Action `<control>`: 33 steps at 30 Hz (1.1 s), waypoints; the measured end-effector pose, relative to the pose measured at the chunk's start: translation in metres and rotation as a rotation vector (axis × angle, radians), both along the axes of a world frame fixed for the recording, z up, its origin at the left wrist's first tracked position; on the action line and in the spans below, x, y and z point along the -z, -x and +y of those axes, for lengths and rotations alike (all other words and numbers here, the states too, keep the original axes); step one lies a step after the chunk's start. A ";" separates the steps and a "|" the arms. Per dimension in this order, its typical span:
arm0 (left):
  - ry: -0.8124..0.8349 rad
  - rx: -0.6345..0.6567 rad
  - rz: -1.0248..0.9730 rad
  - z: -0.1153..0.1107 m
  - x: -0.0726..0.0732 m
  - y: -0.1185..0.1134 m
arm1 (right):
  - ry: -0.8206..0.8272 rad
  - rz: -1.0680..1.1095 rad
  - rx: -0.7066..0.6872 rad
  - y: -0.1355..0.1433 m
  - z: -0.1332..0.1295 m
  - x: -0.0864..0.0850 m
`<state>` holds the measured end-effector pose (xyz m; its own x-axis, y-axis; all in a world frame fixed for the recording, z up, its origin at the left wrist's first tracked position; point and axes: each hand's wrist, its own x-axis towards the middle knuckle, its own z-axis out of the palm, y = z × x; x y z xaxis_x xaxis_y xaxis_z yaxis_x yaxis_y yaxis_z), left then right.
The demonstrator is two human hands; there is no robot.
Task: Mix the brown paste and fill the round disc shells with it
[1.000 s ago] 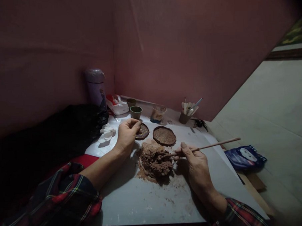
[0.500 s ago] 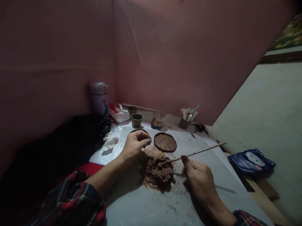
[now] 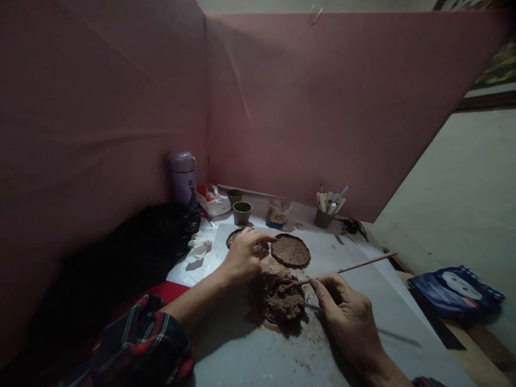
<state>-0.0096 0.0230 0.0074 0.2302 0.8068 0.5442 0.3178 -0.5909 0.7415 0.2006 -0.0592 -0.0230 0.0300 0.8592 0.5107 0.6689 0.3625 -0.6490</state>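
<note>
A lumpy mound of wet brown clay-like material (image 3: 284, 301) sits on the pale sheet in front of me. My right hand (image 3: 346, 315) pinches a thin wooden stick (image 3: 367, 263), whose lower tip meets the top of the mound. My left hand (image 3: 247, 254) is beyond the mound, index finger stretched to the left rim of a round brown disc (image 3: 290, 251) with a raised edge. Its thumb is apart from that finger, and nothing shows between them. Behind this hand lies a second round brown piece (image 3: 232, 238), mostly hidden.
Along the back stand a purple bottle (image 3: 184, 182), a white-and-red bag (image 3: 215, 202), small cups (image 3: 242, 214), a clear tub (image 3: 278, 213) and a pen pot (image 3: 325, 218). A crumpled white glove or tissue (image 3: 198, 247) lies left, beside black plastic (image 3: 128, 256). A blue pouch (image 3: 457, 293) is at right.
The left hand's fingers have spread from a near pinch, the index finger now reaching to the disc's rim. The right hand still holds the stick at the mound. The view has shifted slightly.
</note>
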 end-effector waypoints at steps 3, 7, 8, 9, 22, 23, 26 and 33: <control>0.027 -0.173 -0.045 0.012 -0.030 0.020 | -0.018 0.029 0.010 -0.002 0.000 0.000; -0.187 -0.503 -0.106 0.036 -0.087 0.070 | -0.020 0.067 -0.006 -0.005 0.000 0.003; -0.199 -0.575 -0.110 0.044 -0.100 0.084 | -0.017 0.072 -0.015 -0.005 0.001 0.004; -0.210 -0.663 -0.117 0.053 -0.111 0.097 | -0.012 0.074 -0.025 -0.005 0.001 0.004; 0.041 -1.031 0.280 0.116 -0.135 0.126 | -0.039 0.115 -0.065 -0.006 0.002 0.001; 0.043 -1.035 0.306 0.116 -0.135 0.123 | -0.038 0.118 -0.063 -0.006 0.002 0.001; 0.046 -1.038 0.357 0.119 -0.135 0.116 | -0.026 0.126 -0.066 -0.007 0.003 0.003; -0.060 -1.019 0.367 0.118 -0.137 0.115 | -0.020 0.132 -0.076 -0.010 0.002 0.005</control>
